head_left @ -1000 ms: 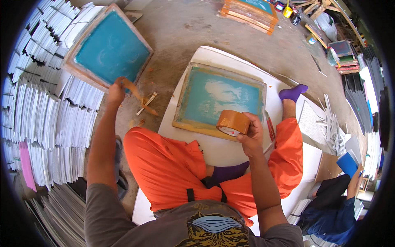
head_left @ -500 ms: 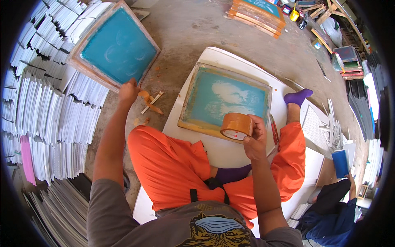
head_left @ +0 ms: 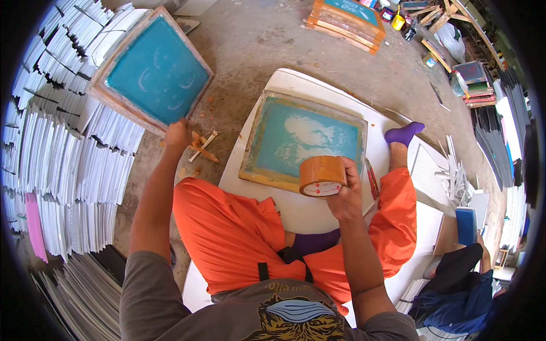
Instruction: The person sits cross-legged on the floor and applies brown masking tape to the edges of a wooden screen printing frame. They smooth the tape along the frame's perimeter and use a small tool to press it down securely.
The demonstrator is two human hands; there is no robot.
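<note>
Gripping brown tape roll, right hand raised; left hand outstretched on leaning frame.

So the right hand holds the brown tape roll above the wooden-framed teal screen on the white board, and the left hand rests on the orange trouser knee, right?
Not quite. The right hand does hold the brown tape roll above the wooden-framed teal screen on the white board, but the head view shows the left hand stretched out to the second teal screen leaning against the white stacks.
</note>
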